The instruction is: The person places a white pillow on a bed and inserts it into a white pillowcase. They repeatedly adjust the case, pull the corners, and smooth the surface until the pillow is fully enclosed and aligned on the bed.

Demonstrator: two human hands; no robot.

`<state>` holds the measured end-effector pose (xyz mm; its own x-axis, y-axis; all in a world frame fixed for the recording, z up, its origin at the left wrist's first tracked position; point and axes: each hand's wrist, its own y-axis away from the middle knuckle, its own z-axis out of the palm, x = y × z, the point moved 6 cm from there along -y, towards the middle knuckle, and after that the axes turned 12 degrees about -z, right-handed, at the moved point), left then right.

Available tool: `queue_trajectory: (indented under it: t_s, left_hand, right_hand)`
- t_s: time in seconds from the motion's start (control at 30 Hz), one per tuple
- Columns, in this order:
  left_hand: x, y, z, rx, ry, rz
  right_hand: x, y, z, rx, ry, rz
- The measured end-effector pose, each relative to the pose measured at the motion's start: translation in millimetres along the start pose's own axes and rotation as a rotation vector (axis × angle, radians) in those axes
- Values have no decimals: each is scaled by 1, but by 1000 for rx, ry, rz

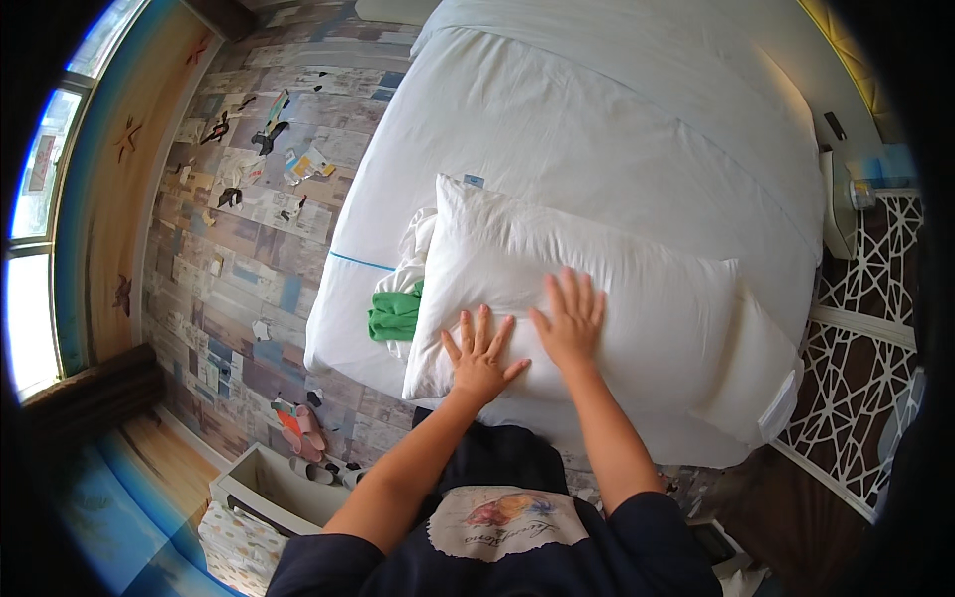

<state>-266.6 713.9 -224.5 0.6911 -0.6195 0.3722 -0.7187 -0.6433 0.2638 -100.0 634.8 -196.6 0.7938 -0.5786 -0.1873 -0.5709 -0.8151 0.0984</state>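
A large white pillow (637,298) lies flat on the near part of the bed, in front of me. My left hand (480,355) rests palm down on its near left part, fingers spread. Further right and a little farther off, my right hand (570,318) presses on the pillow's middle, its fingers also stretched out. Neither hand holds anything. Another white pillow (748,373) sticks out from under the right end. At the pillow's left edge lie a folded green cloth (395,314) and crumpled white fabric (416,247), both partly covered by it.
The bed (597,109) has white sheets. Torn scraps and wrappers (308,164) litter the wood-patterned floor on the left. Pink slippers (300,432) lie near an open drawer (279,483) at lower left. A white lattice screen (856,378) and a bedside cabinet (839,204) stand on the right.
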Motion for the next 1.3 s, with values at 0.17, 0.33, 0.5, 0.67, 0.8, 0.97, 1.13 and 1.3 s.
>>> queue_trajectory:
  t_s: [0.17, 0.33, 0.5, 0.67, 0.8, 0.97, 1.13, 1.3]
  left_hand:
    - [-4, 7, 2, -131, -112, -10]
    - [-5, 7, 3, -252, -180, -63]
    - [-7, -2, -1, -352, -217, -73]
    - [4, -3, -6, -402, -286, -111]
    - [8, 2, 2, -267, -256, -127]
    - [66, 26, 49, -33, -85, 36]
    - [218, 76, 74, -202, -221, 245]
    - [319, 104, 139, -223, -137, 226]
  right_hand:
    - [76, 104, 9, 70, 170, 353]
    - [78, 129, 16, 228, 210, 522]
    - [-4, 111, 10, 150, -58, 148]
    - [48, 152, 26, 18, -54, 329]
    - [130, 202, 8, -19, -86, 681]
    - [183, 232, -1, 305, -131, 662]
    - [228, 256, 8, 167, -105, 444]
    - [328, 312, -16, 302, -193, 469]
